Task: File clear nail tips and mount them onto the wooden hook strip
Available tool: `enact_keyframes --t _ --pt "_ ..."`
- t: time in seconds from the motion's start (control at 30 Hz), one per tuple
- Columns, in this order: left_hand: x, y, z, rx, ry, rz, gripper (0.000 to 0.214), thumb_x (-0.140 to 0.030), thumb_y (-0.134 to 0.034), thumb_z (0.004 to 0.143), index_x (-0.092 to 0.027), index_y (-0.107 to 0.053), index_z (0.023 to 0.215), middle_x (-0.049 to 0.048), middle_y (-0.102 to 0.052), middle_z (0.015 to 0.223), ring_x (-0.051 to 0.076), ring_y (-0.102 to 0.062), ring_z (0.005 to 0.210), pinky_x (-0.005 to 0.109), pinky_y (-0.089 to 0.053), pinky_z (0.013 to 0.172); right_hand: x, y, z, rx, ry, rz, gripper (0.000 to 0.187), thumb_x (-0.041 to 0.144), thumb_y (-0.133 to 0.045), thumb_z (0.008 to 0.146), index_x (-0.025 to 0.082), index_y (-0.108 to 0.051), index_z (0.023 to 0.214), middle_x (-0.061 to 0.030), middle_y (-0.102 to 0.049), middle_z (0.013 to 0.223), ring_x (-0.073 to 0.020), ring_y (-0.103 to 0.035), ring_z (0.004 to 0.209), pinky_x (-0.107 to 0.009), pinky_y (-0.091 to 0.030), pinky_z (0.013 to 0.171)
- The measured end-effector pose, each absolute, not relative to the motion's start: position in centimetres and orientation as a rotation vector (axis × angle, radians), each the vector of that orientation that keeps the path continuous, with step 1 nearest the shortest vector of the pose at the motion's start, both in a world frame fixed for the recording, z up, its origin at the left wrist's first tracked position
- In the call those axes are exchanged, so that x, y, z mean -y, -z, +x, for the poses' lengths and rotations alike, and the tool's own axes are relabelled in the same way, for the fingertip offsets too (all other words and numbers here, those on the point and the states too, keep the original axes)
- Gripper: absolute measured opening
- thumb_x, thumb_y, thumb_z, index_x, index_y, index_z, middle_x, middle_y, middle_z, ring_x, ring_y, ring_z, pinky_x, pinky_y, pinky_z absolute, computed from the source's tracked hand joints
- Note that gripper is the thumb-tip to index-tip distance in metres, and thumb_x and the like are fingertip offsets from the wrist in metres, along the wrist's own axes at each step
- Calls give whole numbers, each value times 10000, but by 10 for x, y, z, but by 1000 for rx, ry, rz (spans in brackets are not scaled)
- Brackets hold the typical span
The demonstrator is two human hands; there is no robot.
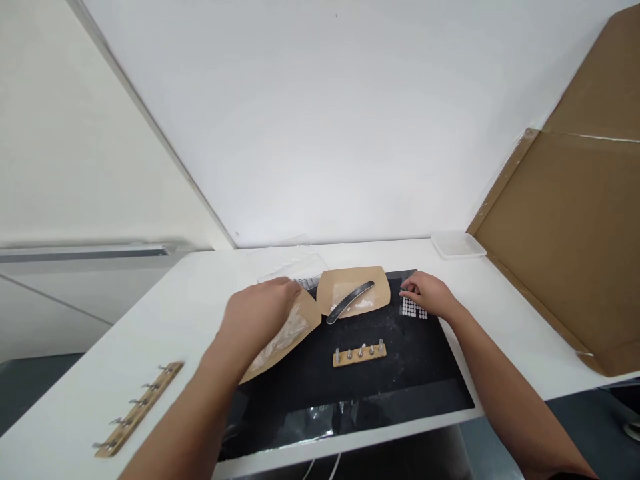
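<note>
My left hand (pixel 265 313) is curled over the left brown paper tray (pixel 311 308), which holds clear plastic pieces (pixel 283 340) like nail tips. Its fingertips are hidden, and I cannot see what they hold. At the right of the black mat (pixel 400 373), my right hand (pixel 431 293) pinches the top of a sheet of white round dots (pixel 411 309). Between the hands, a wooden strip with several small upright pegs (pixel 360 355) lies on the mat. A clear tip seems to stand on the peg at each end.
A second brown tray (pixel 355 275) holds small white bits under a dark curved nail file (pixel 350 302). Another pegged strip (pixel 140 410) lies at left. A clear plastic lid or box (pixel 457 245) is near the wall. Large cardboard (pixel 565 240) stands at right.
</note>
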State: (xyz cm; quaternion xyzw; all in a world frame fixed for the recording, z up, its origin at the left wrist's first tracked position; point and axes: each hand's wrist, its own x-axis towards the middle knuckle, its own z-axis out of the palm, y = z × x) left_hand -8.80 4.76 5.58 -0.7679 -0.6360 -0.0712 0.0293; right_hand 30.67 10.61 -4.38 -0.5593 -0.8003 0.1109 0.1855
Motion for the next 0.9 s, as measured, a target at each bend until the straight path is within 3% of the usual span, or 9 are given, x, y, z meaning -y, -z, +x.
enact_keyframes --t 0.17,0.27,0.4,0.5,0.63,0.77,0.9 --pt "-49 -29 -41 1733 433 -2309 365 -342 -398 1111 -235 -734 1210 97 -781 1036 263 -723 863 318 -396 622 -110 56 294 2256 -295 -1593 24 194 -745 950 208 -762 961 -45 -723 980 -200 -680 938 -292 -474 823" --pt "-46 -13 -31 1623 511 -2329 390 -410 -413 1126 -200 -742 1122 99 -775 1005 265 -714 925 339 -458 720 -110 58 290 2258 -276 -1579 104 115 -699 943 196 -721 881 -55 -701 948 -203 -663 907 -297 -469 813" --pt "-45 3 -36 1473 597 -2388 347 -370 -466 1114 -172 -734 1018 111 -750 994 279 -670 965 375 -495 838 -104 50 290 2248 -286 -1507 151 77 -622 949 191 -647 854 -73 -668 931 -212 -631 868 -320 -469 797" --pt "-48 12 -39 1477 577 -2435 311 -396 -555 1074 -151 -743 1037 128 -738 1000 318 -637 1021 407 -514 853 -96 38 287 2191 -330 -1436 125 138 -549 1009 206 -602 919 -73 -670 944 -220 -631 887 -335 -488 801" --pt "-50 18 -37 1494 503 -2540 298 -405 -619 1034 -146 -764 1015 135 -735 998 334 -616 1008 441 -530 853 -80 26 269 2098 -477 -1351 133 325 -473 1102 242 -550 1031 -10 -668 854 -180 -637 764 -300 -511 710" --pt "-49 20 -33 1506 488 -2573 272 -370 -624 1031 -162 -762 925 119 -733 930 324 -616 966 435 -530 827 -64 27 246 1888 -800 -1144 181 418 -527 1091 257 -552 1012 -7 -668 857 -179 -643 751 -305 -518 691" --pt "-51 21 -34 1540 555 -2529 271 -355 -604 1046 -149 -765 978 127 -743 950 335 -605 983 449 -529 829 -52 26 236 1862 -861 -1042 170 407 -569 1081 256 -576 1004 -13 -658 865 -177 -639 748 -307 -520 676"
